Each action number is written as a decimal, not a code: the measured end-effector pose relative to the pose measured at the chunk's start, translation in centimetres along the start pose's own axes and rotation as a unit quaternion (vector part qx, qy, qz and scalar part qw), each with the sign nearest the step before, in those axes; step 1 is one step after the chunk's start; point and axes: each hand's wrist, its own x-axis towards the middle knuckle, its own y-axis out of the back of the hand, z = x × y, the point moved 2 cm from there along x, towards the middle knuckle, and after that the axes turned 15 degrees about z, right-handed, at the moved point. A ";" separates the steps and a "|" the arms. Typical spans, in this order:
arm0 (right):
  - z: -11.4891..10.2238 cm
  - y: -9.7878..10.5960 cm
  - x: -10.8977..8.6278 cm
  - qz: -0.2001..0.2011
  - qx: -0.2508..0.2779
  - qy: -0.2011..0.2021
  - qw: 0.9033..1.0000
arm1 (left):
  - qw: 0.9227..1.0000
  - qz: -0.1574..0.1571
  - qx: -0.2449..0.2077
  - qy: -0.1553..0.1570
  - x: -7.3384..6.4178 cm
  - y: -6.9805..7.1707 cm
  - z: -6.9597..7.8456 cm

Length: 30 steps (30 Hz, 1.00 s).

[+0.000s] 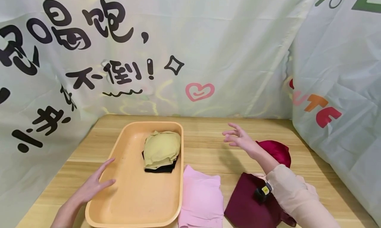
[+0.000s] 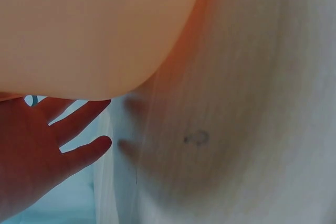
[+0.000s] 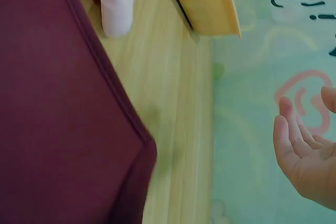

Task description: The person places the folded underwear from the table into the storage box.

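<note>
An orange-tan plastic tray (image 1: pixel 134 198) lies on the left of the table. My left hand (image 1: pixel 90 186) is at its left side, thumb and fingers spread; the left wrist view has that hand (image 2: pixel 31 156) beside the tray's outer wall (image 2: pixel 94 35), and whether it touches is unclear. Inside the tray, a folded yellow-olive cloth (image 1: pixel 162 147) sits on a black cloth (image 1: pixel 162 169) near the right wall. Raised over the table, my right hand (image 1: pixel 242 138) holds nothing, its fingers loosely bent. A folded maroon cloth (image 1: pixel 247 201) lies below the right forearm.
Between tray and maroon cloth is a folded pink cloth (image 1: pixel 202 198). Shiny crimson fabric (image 1: pixel 276 152) lies behind the right forearm, with pale pink fabric (image 1: pixel 311 190) partly hidden by the sleeve. Printed curtains (image 1: pixel 232 56) stand behind the wooden table (image 1: pixel 205 135) and at its sides.
</note>
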 end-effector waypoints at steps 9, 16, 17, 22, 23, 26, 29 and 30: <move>0.3 2.5 -0.2 0.035 -0.007 -0.002 0.999 | 1.000 0.000 -0.004 0.012 0.1 0.1 0.0; 0.7 3.6 -0.5 0.036 -0.011 -0.009 0.999 | 1.000 -0.004 -0.014 0.011 0.1 0.1 -0.2; 0.7 3.8 -0.6 0.036 -0.010 -0.009 0.999 | 1.000 -0.004 -0.014 0.011 0.1 0.1 -0.2; 0.6 4.8 -0.6 0.050 0.005 -0.012 0.999 | 1.000 -0.002 -0.016 0.005 0.1 0.0 -0.2; 0.6 5.0 -0.6 0.053 0.008 -0.011 0.998 | 1.000 -0.001 -0.016 0.004 0.1 0.0 -0.2; 0.6 5.6 -0.7 0.061 0.011 -0.004 0.998 | 1.000 -0.002 -0.018 0.004 0.1 0.0 -0.2; 0.7 6.2 -0.8 0.064 0.010 -0.001 0.998 | 1.000 -0.001 -0.017 0.002 0.1 0.0 -0.1; 0.8 6.4 -0.8 0.066 0.009 0.001 0.998 | 1.000 0.000 -0.016 0.002 0.1 0.0 0.0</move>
